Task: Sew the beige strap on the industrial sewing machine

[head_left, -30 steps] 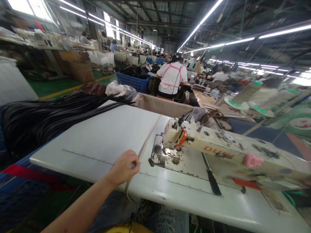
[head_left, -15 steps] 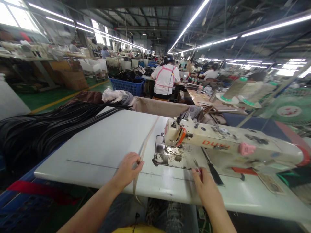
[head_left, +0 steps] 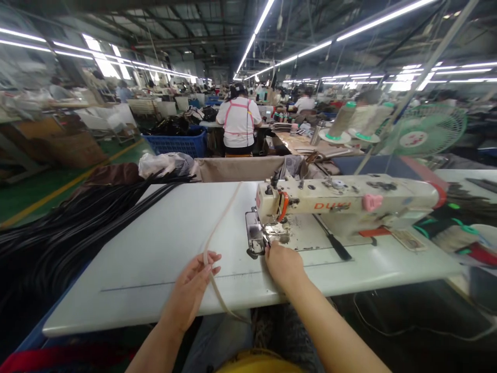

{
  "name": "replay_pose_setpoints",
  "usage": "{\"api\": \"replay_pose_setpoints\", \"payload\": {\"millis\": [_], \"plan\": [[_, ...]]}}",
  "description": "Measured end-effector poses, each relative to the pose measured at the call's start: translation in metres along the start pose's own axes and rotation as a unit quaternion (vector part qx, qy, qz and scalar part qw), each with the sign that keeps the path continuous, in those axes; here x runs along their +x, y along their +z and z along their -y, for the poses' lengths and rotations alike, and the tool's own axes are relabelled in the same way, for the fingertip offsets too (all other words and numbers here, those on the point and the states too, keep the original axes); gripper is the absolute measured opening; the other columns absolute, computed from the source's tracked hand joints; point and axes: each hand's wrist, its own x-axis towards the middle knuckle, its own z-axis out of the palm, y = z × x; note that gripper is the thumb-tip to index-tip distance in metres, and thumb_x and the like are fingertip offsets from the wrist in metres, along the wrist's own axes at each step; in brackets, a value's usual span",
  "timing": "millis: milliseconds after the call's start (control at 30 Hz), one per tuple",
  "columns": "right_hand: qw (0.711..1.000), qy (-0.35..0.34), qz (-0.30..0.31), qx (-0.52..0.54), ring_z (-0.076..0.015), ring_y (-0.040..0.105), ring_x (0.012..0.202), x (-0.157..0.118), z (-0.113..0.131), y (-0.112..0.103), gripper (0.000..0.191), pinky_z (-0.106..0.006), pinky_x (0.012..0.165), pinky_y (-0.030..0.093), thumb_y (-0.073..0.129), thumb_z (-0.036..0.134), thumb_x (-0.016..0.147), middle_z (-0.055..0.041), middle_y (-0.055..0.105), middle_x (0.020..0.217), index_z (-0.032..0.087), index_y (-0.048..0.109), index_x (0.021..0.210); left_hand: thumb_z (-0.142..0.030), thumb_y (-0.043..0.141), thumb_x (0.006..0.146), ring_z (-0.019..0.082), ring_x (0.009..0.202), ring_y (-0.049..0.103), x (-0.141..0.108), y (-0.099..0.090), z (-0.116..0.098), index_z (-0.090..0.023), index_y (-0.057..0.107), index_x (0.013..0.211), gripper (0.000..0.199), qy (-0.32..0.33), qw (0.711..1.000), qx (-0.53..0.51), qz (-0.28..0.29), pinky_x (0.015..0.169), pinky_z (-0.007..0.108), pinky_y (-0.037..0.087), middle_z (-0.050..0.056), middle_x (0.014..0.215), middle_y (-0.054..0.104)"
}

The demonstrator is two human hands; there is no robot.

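Note:
My left hand (head_left: 191, 287) pinches a narrow beige strip (head_left: 219, 217) between thumb and fingers. The strip runs from the far edge of the white table (head_left: 163, 228) through the fingers, and its near end hangs over the front edge. My right hand (head_left: 285, 263) is closed near the needle area of the sewing machine (head_left: 349, 197). From its fingers a small pointed metal tool (head_left: 266, 239) sticks out towards the presser foot; most of it is hidden, so its exact kind is unclear. Under the machine arm lies a black-handled tool (head_left: 337, 243).
Long black strips (head_left: 89, 233) lie in a heap along the table's left side. Thread cones (head_left: 341, 122) and a green fan (head_left: 430, 129) stand behind the machine. A fabric-lined bin (head_left: 236, 168) adjoins the far edge. A co-worker (head_left: 238, 124) sits farther ahead with back turned.
My right hand has moved left with the metal tool, from the table in front of the machine to its needle area. My left hand still grips the strip, now lifted slightly. The view has turned right.

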Motion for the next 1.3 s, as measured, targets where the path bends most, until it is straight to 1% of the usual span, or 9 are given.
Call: {"api": "replay_pose_setpoints", "payload": {"millis": [67,300,467,600,767,867,967,1167,1300], "plan": [[1.0,-0.004,-0.003,-0.009,-0.0363,0.08,0.101,0.002,0.006,-0.001,0.035,-0.042,0.083,0.059,0.041,0.026,0.111,-0.027,0.077,0.099,0.005,0.068,0.119,-0.043,0.09,0.083,0.028,0.137,0.06,-0.002,0.002,-0.003,-0.023,0.078,0.101,0.029,-0.016,0.999,-0.042,-0.007,0.101,0.031,0.057,0.006,0.132,0.068],[0.999,-0.031,-0.002,-0.017,-0.0365,0.078,0.106,0.019,0.012,-0.003,0.042,-0.042,0.084,0.06,0.034,0.024,0.112,-0.0297,0.076,0.104,0.003,0.071,0.119,-0.036,0.096,0.076,0.026,0.135,0.065,-0.004,0.006,-0.014,-0.025,0.076,0.098,0.032,-0.038,0.987,-0.148,-0.056,0.089,0.022,0.064,0.0,0.107,0.072],[0.994,-0.107,0.007,0.005,-0.032,0.076,0.11,0.028,-0.008,-0.01,0.034,-0.038,0.09,0.056,0.046,0.031,0.112,-0.02,0.078,0.117,0.014,0.064,0.136,-0.032,0.101,0.068,0.028,0.127,0.069,-0.01,0.007,-0.026,-0.021,0.079,0.102,0.042,-0.062,0.985,-0.148,-0.067,0.077,0.019,0.064,0.003,0.111,0.069],[0.979,-0.203,0.025,0.026,-0.0265,0.073,0.112,0.016,-0.027,-0.014,0.023,-0.031,0.092,0.051,0.053,0.03,0.112,-0.0111,0.077,0.122,0.022,0.069,0.125,-0.028,0.103,0.064,0.022,0.108,0.072,-0.017,0.009,-0.027,-0.023,0.081,0.114,0.056,-0.105,0.987,-0.111,-0.051,0.073,0.019,0.062,0.005,0.116,0.069],[0.937,-0.306,0.033,0.169,-0.0207,0.069,0.098,-0.015,-0.04,-0.005,0.018,-0.028,0.084,0.048,0.057,0.026,0.107,-0.004,0.073,0.099,0.023,0.07,0.094,-0.035,0.104,0.063,0.015,0.095,0.07,-0.024,0.019,-0.018,-0.026,0.083,0.116,0.058,-0.148,0.985,-0.075,-0.045,0.072,0.018,0.057,0.004,0.113,0.067],[0.903,-0.291,0.011,0.317,-0.0215,0.066,0.094,-0.033,-0.037,0.002,0.025,-0.03,0.083,0.048,0.05,0.033,0.11,-0.0044,0.07,0.095,0.023,0.066,0.094,-0.04,0.105,0.059,0.014,0.09,0.068,-0.026,0.03,-0.013,-0.024,0.085,0.114,0.061,-0.176,0.982,-0.066,-0.032,0.073,0.02,0.056,0.005,0.112,0.067],[0.893,-0.245,0.003,0.378,-0.0221,0.065,0.091,-0.044,-0.029,0.005,0.028,-0.033,0.082,0.048,0.044,0.038,0.112,-0.0045,0.07,0.096,0.023,0.064,0.099,-0.039,0.104,0.057,0.015,0.091,0.068,-0.028,0.041,-0.01,-0.023,0.086,0.114,0.061,-0.19,0.98,-0.057,-0.011,0.074,0.021,0.054,0.007,0.112,0.067],[0.922,-0.241,-0.025,0.301,-0.0244,0.065,0.091,-0.056,-0.013,0.008,0.01,-0.034,0.078,0.045,0.058,0.03,0.104,-0.0049,0.071,0.097,0.023,0.063,0.099,-0.035,0.097,0.068,0.015,0.09,0.067,-0.032,0.05,-0.005,-0.027,0.083,0.121,0.056,-0.188,0.98,-0.058,0.027,0.075,0.024,0.052,0.006,0.117,0.065],[0.924,-0.26,-0.034,0.279,-0.0232,0.065,0.088,-0.06,-0.009,0.009,0.007,-0.033,0.077,0.044,0.059,0.025,0.102,-0.0036,0.071,0.094,0.023,0.063,0.096,-0.036,0.096,0.069,0.016,0.091,0.067,-0.034,0.051,-0.004,-0.026,0.082,0.124,0.058,-0.194,0.978,-0.064,0.037,0.075,0.024,0.052,0.007,0.117,0.068]]}}
